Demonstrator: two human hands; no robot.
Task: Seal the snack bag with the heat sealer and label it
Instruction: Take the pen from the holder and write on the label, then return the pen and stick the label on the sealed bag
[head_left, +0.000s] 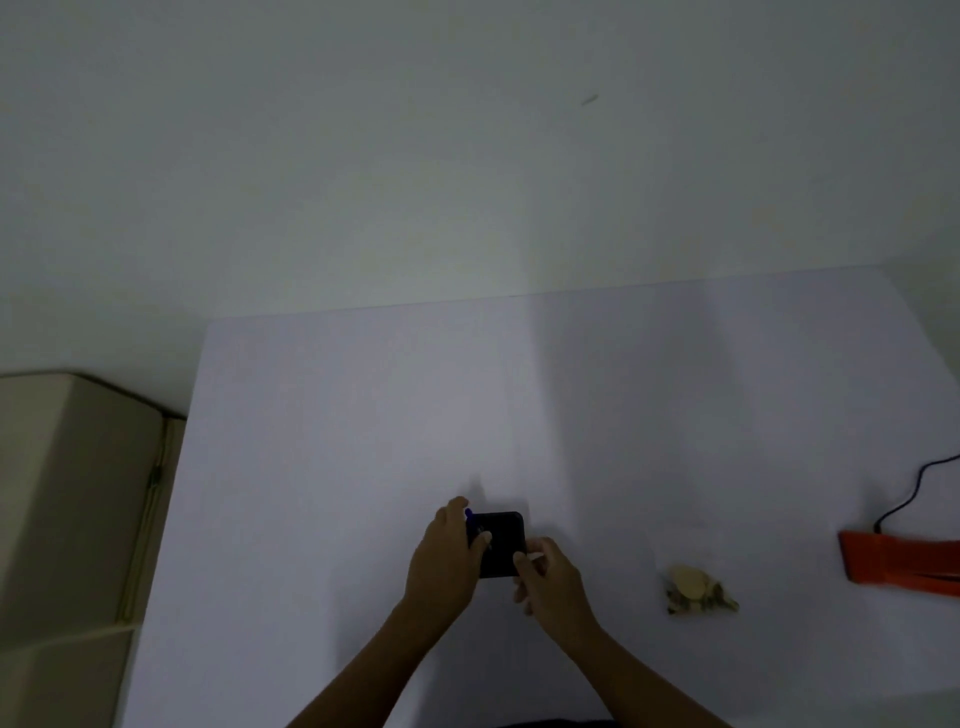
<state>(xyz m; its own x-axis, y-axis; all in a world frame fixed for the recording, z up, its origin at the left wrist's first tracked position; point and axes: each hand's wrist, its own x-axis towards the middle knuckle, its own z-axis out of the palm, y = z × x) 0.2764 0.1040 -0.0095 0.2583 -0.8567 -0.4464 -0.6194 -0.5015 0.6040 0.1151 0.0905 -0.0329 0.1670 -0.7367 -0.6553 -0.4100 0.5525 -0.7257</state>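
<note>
Dim lighting covers a plain white wall (467, 145) behind one white table (363, 415), which fills the lower right of the head view. One beige cabinet-like unit (67, 493) stands beside the table's left edge.

Two bare hands meet near the table's front centre. Left hand (447, 556): fingers curled over the left side of one small black square object (501, 540), thumb lying on its top face; whether this is a label dispenser cannot be told. A short blue part (469, 514) projects at the object's upper left corner, just beside the left index finger. Right hand (550, 577): thumb and forefinger pinched on one small white piece (535, 557) at the object's right edge; the other fingers are curled inward. The piece is too small to identify.

One clear snack bag (698, 592) lies flat on the table to the right of the hands, apart from them and touched by neither. Its contents show as one pale round piece and several darker, smaller bits; their count cannot be told.

One orange heat sealer (904, 561) lies at the right edge of the view, partly cut off, beyond the bag and not touching it. One black cord (914, 493) runs from its top rear end up and out of the frame.
</note>
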